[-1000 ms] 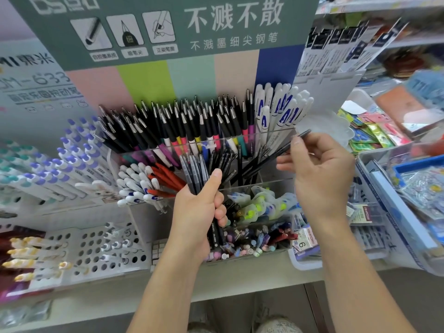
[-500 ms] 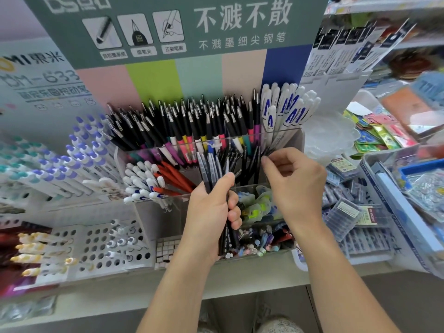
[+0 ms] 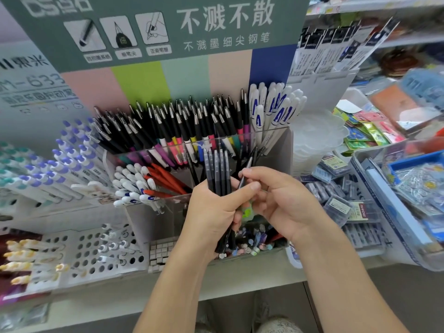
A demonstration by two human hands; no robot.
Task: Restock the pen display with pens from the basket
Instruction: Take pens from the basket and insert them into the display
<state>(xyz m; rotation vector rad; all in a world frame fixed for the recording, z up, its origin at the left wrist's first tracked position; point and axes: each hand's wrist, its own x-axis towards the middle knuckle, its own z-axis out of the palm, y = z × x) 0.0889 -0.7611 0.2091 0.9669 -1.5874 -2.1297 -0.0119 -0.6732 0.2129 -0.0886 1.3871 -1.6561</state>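
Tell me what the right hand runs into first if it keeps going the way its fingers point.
The right hand points left, so it would likely first meet the bundle of dark pens held in the left hand; depth is uncertain.

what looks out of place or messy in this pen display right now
Nothing looks spilled or broken. The white pens and red pens in the clear front bin lie fanned at mixed angles, less tidy than the black pens behind. The left hand grips a pen bundle.

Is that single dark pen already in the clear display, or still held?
Held: the right hand pinches the single dark pen beside the left hand's bundle.
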